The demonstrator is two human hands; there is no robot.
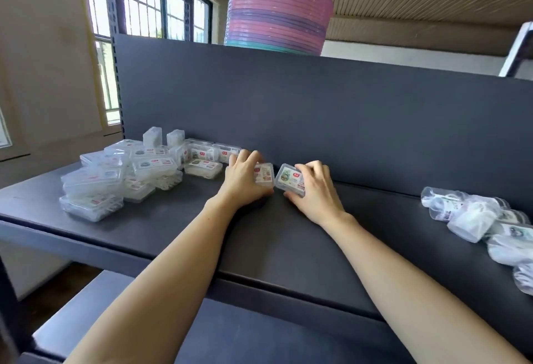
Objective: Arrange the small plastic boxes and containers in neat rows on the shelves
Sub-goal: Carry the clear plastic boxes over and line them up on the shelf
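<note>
The left hand [245, 174] has its fingers curled over one small clear box [264, 175], and the right hand [314, 186] grips another small box [289, 180] by its sides. Both boxes sit on the dark shelf [288, 248], near the back wall [346, 121] and just beside each other. The right box looks tilted, so it could slip out and tip over if the fingers let go too soon. It could also bump the left box and push it out of line. To the left is a messy pile of boxes [115, 179], with some stacked on others. A nudge from an arm could make that pile slide or fall off the shelf edge. On the right lie some soft clear bags [478, 219], well apart from the hands. The boxes are smooth and may be slippery.
</note>
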